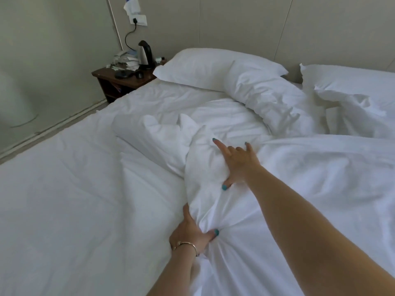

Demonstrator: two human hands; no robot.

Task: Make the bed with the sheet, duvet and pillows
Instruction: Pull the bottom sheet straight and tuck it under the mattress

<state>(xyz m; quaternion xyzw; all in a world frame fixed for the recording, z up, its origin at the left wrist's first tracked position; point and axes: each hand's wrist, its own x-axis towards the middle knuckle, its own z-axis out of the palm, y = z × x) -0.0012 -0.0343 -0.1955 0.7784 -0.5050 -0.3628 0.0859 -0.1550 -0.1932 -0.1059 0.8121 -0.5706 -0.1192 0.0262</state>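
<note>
At the centre of the bed, we see the rumpled white fabric duvet (213, 171) bunched into a ridge over the flat white sheet (64, 189). At six o'clock the left hand (192, 233), with a thin gold bangle (188, 245) on its wrist, is clenched on a gathered fold of the duvet. Just beyond, the right hand (239, 161) presses on the bunch, fingers partly spread, gripping nothing we can make out. Two plump white pillows (213, 67) lie at twelve o'clock; a dark wooden nightstand (119, 80) holding a steel kettle (145, 54) stands at eleven.
</note>
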